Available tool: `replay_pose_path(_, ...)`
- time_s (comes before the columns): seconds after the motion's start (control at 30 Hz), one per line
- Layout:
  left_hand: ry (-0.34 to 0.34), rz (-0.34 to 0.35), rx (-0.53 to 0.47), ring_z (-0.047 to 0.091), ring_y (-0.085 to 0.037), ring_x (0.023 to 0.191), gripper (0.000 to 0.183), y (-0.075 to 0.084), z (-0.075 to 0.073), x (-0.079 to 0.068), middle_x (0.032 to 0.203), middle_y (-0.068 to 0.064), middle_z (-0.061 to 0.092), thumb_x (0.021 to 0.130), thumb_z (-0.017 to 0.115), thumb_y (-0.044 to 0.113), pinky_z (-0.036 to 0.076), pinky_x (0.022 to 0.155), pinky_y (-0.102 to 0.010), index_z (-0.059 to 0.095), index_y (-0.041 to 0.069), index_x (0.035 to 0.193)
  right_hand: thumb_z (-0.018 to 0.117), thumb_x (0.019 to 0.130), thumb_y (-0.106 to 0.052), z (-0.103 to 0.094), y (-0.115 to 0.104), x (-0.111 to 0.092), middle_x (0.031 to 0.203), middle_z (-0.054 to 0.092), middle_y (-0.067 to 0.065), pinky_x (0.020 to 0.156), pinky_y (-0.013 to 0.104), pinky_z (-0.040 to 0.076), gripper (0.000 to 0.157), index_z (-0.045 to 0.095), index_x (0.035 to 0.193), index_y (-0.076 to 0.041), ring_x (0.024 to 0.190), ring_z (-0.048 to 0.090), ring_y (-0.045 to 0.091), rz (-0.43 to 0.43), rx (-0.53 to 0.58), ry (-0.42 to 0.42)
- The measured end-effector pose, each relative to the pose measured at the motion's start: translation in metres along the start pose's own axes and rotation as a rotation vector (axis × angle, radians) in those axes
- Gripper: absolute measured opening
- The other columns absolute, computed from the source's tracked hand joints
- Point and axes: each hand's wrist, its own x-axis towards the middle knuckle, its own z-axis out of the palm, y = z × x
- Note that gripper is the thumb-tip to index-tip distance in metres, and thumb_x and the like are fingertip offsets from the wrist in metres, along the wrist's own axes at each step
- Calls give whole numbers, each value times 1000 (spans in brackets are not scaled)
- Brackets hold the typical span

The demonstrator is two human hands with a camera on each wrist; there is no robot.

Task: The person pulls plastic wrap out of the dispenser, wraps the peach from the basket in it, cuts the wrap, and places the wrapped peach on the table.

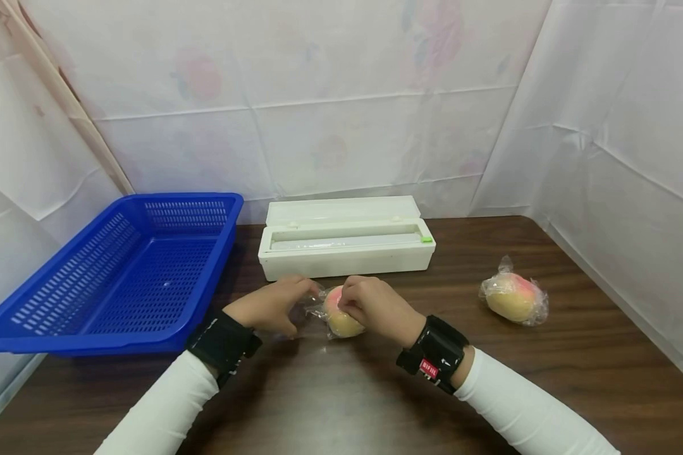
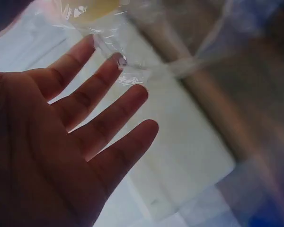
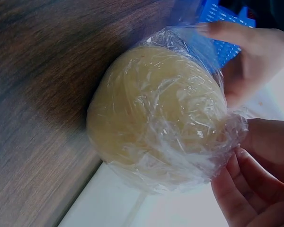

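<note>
A yellow-and-pink peach [image 1: 344, 323] sits on the table in front of the white box, with clear plastic wrap [image 3: 170, 123] around it. My right hand [image 1: 378, 308] pinches gathered plastic wrap at the peach's side, as the right wrist view shows close up. On the other side of the peach is my left hand [image 1: 276, 306]. Its fingers [image 2: 109, 118] are spread and nearly straight in the left wrist view, with the tips of two at a loose flap of wrap. That flap stretches from the peach toward the left hand.
Behind the hands stands a long white plastic-wrap box [image 1: 347, 259], lid raised, a roll [image 1: 347, 242] inside. A blue basket [image 1: 205, 303] is at the left. Another wrapped peach [image 1: 512, 298] lies on the wooden table [image 1: 575, 354] at the right. White sheets hang behind.
</note>
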Motion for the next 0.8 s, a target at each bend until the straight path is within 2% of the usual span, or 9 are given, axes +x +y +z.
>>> replay_pose_path(0.2, 2, -29, 17, 53, -13, 88, 56, -9, 19, 16, 98, 2, 57, 57, 79, 2, 47, 78, -29, 53, 12, 106, 71, 80, -2, 1, -1, -1, 79, 59, -1, 65, 19, 48, 5, 72, 81, -6, 72, 56, 8, 20, 19, -4)
replay_pose_path(0.37, 35, -71, 29, 54, -11, 76, 44, -10, 25, 23, 86, 4, 58, 63, 76, 1, 47, 68, -28, 53, 12, 98, 70, 81, -3, 1, -1, -1, 80, 59, -1, 64, 18, 47, 5, 72, 80, -7, 72, 56, 8, 22, 30, -8)
replay_pose_path(0.53, 92, -120, 97, 45, -10, 60, 21, -7, 22, 24, 67, 6, 50, 68, 71, 6, 39, 55, -25, 57, 12, 83, 70, 82, -3, 0, -2, 0, 80, 59, -2, 64, 19, 47, 4, 72, 79, -7, 72, 56, 8, 15, 19, -4)
replay_pose_path(0.63, 116, -133, 105, 42, -10, 58, 12, -2, 16, 22, 63, 7, 47, 69, 69, 9, 35, 53, -24, 58, 14, 73, 70, 81, -4, 0, -2, 1, 80, 59, -2, 64, 19, 47, 4, 71, 79, -7, 72, 56, 8, 15, 15, -3)
replay_pose_path(0.73, 146, -110, 81, 42, -11, 58, 11, 6, 7, 20, 63, 5, 48, 69, 66, 6, 34, 53, -24, 58, 13, 70, 71, 81, -3, 1, -1, 1, 80, 59, -2, 65, 19, 48, 4, 71, 79, -7, 73, 57, 8, 15, 10, 1)
replay_pose_path(0.8, 170, -70, 78, 43, -10, 59, 12, 12, 2, 19, 64, 4, 49, 68, 65, 2, 35, 54, -24, 58, 12, 71, 71, 81, -3, 1, -1, 0, 80, 59, -2, 64, 19, 48, 4, 71, 78, -7, 73, 57, 8, 15, 6, 6)
